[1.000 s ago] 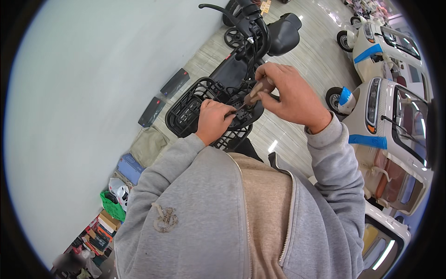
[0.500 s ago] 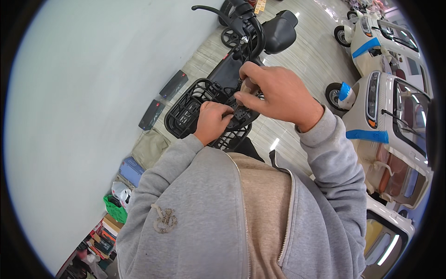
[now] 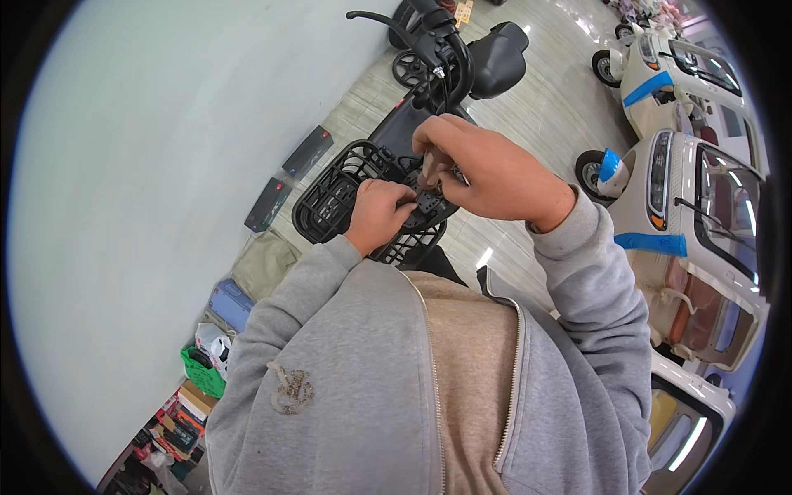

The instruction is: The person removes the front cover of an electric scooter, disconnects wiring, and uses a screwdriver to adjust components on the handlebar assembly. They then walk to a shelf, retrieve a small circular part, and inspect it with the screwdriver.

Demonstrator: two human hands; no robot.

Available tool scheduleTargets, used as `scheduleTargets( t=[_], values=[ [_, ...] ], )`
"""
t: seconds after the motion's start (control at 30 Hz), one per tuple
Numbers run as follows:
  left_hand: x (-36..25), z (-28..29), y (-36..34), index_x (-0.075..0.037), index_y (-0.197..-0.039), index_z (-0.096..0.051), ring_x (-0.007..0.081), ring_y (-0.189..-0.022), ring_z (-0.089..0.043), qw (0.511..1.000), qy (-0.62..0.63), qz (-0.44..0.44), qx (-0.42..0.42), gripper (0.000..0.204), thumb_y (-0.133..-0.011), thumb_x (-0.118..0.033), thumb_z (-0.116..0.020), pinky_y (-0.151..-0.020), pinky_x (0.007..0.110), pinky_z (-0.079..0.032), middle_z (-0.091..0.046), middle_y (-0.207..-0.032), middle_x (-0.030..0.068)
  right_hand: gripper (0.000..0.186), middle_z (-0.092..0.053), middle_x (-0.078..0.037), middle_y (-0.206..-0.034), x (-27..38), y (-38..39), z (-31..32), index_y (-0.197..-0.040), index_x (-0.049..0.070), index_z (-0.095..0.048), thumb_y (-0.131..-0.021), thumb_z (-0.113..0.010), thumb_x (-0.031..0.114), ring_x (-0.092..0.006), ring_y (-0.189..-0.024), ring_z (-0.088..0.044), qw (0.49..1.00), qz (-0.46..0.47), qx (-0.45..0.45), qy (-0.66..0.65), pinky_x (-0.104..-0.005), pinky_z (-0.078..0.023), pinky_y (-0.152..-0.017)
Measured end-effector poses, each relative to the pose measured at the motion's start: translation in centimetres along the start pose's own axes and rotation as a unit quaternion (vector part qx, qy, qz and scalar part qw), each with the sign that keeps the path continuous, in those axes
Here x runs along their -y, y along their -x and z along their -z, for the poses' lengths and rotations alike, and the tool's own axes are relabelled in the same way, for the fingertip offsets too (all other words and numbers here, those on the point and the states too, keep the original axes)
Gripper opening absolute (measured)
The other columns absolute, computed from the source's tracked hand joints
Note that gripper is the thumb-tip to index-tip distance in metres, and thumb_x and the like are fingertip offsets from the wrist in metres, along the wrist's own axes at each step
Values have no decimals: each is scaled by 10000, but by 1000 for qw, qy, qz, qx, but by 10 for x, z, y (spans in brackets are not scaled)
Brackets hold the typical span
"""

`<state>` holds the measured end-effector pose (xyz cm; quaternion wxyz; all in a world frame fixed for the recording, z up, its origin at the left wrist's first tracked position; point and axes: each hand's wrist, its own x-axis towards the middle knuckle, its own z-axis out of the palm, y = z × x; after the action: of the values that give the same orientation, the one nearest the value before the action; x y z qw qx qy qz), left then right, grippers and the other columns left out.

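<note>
A black two-wheeler with a black wire basket stands in front of me. My left hand is closed beside the basket, its thumb and fingertips pinched on the edge of a black perforated bracket. Just above that bracket is my right hand, its fingers curled in and closed. Whatever it holds is hidden behind the fingers and too small to name. A black handlebar with a brake lever rises beyond both hands.
Two dark boxes lie along the white wall at left, with a beige bag, a blue box and a green bag nearer. White three-wheeled vehicles line the right. A black rounded seat or case is beyond.
My right hand has turned at the wrist and its fingers have moved slightly left, curling further in. My left hand stays in place on the bracket.
</note>
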<state>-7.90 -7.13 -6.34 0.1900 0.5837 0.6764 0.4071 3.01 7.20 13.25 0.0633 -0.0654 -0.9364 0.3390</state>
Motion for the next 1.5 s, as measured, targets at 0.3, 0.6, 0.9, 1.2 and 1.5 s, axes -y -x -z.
scheduleTargets(
  t=[0.3,0.6,0.9,1.2,1.5],
  values=[
    [-8,8,-11,-69,-837,-684,303,-839,-613,997,-31,31,57,116,-780,-170,-686,-789,408,-437,-675,-822,88,297,-598,-45,-842,-9,45,30,-1088,33,-491,-796,-519,-11,-121,-798,-591,980,-103,-136,-105,-279,-463,-710],
    [-18,5,-22,-48,-835,-621,338,-848,-612,990,-78,74,94,120,-813,-159,-662,-723,448,-475,-647,-822,122,331,-568,-95,-1038,-24,100,13,-1117,2,-464,-788,-491,-24,-142,-923,-569,897,-136,-255,-333,-298,-452,-875],
    [-20,-2,-20,-22,-897,-546,369,-814,-597,989,-123,-1,81,145,-877,-151,-607,-716,457,-478,-619,-849,161,211,-539,-26,-724,-40,102,-51,-1021,65,-603,-816,-654,68,-111,-656,-551,947,-228,-198,-111,-268,-459,-581],
    [-4,10,-33,-15,-964,-537,128,-734,-549,804,483,346,22,144,-931,-143,-480,-598,264,-465,-573,-843,65,290,-630,-124,-818,-62,91,-130,-1022,83,-596,-800,-738,205,-297,-709,-625,956,-259,-135,0,-389,-489,-617],
    [19,11,-22,69,-1088,-623,138,-840,-591,918,269,290,15,524,-915,-426,-621,-770,275,-472,-649,-938,92,258,-622,-123,-813,-70,102,-129,-989,87,-581,-792,-722,179,-314,-699,-619,954,-241,-160,-78,-401,-489,-621]
  ],
)
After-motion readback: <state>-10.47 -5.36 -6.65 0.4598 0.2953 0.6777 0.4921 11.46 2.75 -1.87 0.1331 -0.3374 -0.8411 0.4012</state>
